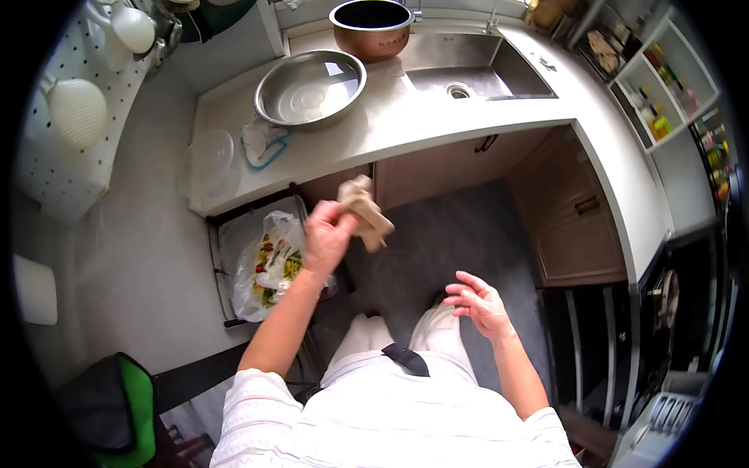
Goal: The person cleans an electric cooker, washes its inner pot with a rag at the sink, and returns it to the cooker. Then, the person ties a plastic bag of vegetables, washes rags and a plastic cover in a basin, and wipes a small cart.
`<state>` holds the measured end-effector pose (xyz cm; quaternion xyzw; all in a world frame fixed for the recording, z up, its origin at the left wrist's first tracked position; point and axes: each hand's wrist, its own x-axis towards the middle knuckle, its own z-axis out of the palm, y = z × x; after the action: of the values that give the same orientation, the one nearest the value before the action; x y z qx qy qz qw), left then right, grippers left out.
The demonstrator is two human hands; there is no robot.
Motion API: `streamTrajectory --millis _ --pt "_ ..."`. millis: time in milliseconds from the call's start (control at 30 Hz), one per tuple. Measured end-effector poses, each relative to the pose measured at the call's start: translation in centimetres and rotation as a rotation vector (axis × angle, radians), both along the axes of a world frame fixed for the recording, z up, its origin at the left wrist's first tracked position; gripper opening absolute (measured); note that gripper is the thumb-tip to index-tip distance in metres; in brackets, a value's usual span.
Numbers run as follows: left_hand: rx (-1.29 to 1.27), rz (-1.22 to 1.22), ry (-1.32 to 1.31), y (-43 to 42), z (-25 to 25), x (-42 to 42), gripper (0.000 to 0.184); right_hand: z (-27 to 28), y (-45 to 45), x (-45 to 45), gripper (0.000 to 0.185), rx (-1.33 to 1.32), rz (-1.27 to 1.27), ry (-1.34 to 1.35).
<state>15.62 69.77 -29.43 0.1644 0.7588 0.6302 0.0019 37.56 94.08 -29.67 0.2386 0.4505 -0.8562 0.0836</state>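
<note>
My left hand point(326, 234) is closed on a crumpled beige cloth point(363, 212), which hangs blurred in the air in front of the lower cabinets. Below and left of that hand, a clear plastic bag point(251, 269) with yellow, green and red pieces inside lies on a rack. My right hand point(477, 303) is raised over the dark floor, its fingers apart and holding nothing. On the counter stands a wide metal basin point(310, 90), with a white cloth with a blue edge point(264, 144) beside it.
A copper-coloured pot point(372, 39) stands beside the steel sink point(499, 70). A clear lid or bowl point(212, 162) sits at the counter's left end. Bottles fill a white shelf point(672, 66) at right. A black and green bag point(117, 405) is at lower left.
</note>
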Motion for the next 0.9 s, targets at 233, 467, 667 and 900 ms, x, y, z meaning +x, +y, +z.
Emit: streamTrajectory --millis 233,467,667,900 --pt "-0.606 0.445 0.440 4.8 -4.5 -11.1 0.016 -2.3 15.0 -4.1 0.031 0.093 0.063 -0.086" --pt "-0.807 0.334 0.413 15.9 -7.7 -15.8 0.012 -0.9 27.6 -8.8 0.026 0.152 0.113 -0.126" --pt "-0.689 0.235 0.525 23.2 -7.9 -17.9 0.015 -0.6 28.5 -16.6 0.025 0.108 0.226 -0.115" --pt "-0.386 0.152 0.393 25.7 -5.7 -21.4 0.020 -1.0 29.8 -25.9 0.014 0.189 0.228 -0.094"
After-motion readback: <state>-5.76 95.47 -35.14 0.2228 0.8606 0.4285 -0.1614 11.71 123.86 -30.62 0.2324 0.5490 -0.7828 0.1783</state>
